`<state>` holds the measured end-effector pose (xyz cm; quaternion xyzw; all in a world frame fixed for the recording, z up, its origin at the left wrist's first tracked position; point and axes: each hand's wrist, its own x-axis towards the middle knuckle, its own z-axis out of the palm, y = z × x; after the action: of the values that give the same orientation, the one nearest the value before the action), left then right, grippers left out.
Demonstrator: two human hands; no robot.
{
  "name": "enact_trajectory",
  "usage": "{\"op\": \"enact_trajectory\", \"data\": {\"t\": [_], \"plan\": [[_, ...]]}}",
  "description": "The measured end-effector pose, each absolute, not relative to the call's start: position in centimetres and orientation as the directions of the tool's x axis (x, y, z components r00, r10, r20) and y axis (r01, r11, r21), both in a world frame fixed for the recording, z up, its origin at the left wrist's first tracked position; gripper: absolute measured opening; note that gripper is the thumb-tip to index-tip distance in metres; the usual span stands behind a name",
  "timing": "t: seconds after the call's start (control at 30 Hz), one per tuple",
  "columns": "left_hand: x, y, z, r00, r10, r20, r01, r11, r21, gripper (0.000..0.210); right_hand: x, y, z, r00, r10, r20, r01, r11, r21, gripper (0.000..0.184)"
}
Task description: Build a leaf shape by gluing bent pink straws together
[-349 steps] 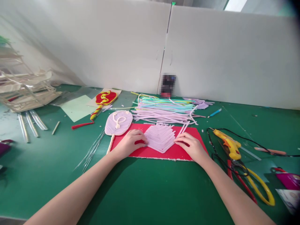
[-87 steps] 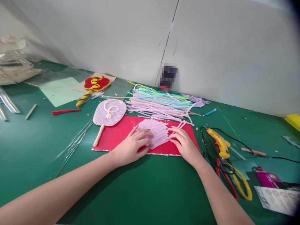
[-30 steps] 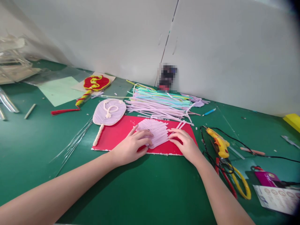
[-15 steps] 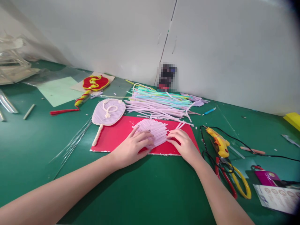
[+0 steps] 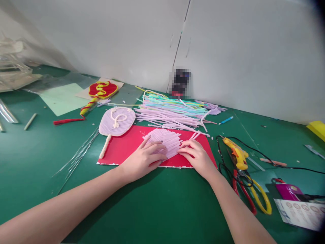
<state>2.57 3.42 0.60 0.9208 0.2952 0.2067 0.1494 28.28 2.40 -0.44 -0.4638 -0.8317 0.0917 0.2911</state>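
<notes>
A rounded panel of lilac pipe cleaners (image 5: 170, 138), laid side by side with uneven ends, lies flat on a red board (image 5: 118, 145). My left hand (image 5: 144, 157) rests over its left and lower part, fingers spread and pressing on it. At the panel's right edge, my right hand (image 5: 196, 156) has its thumb and fingertips closed on the pipe cleaner ends; the exact contact is partly hidden. A few loose lilac pieces (image 5: 195, 135) lie just above my right hand. Left of the panel, a finished-looking lilac fan (image 5: 117, 121) with a twisted cream handle overlaps the board.
Behind the board lies a heap of lilac, turquoise and yellow pipe cleaners (image 5: 172, 110). A yellow glue gun (image 5: 238, 154) with a black cord and pliers (image 5: 259, 195) are at right. Thin wires (image 5: 81, 152) and a red-and-yellow fan (image 5: 103, 89) are at left.
My right hand has shifted slightly left along the panel's edge, and its fingertips sit closer in. My left hand stays on the panel, its fingers moved only slightly.
</notes>
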Motion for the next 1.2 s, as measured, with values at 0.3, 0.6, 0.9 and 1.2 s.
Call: {"op": "enact_trajectory", "data": {"t": [0.3,0.6,0.9,1.2], "plan": [[2.4,3.3,0.4,0.783,0.532,0.322,0.413,-0.832,0.371,0.035,28.1,2.3,-0.2,-0.397,0.820,0.412,0.723,0.556,-0.410,0.018],[2.6,3.2,0.4,0.817,0.512,0.264,0.417,-0.842,0.341,0.043,28.2,2.1,0.1,-0.395,0.824,0.405,0.719,0.552,-0.421,0.018],[2.6,3.2,0.3,0.818,0.525,0.234,0.440,-0.834,0.333,0.042,28.0,2.0,0.9,-0.493,0.765,0.415,0.677,0.636,-0.370,0.019],[2.5,3.2,0.3,0.824,0.524,0.216,0.449,-0.836,0.315,0.040,28.9,2.3,-0.2,-0.379,0.833,0.403,0.700,0.543,-0.464,0.016]]}}
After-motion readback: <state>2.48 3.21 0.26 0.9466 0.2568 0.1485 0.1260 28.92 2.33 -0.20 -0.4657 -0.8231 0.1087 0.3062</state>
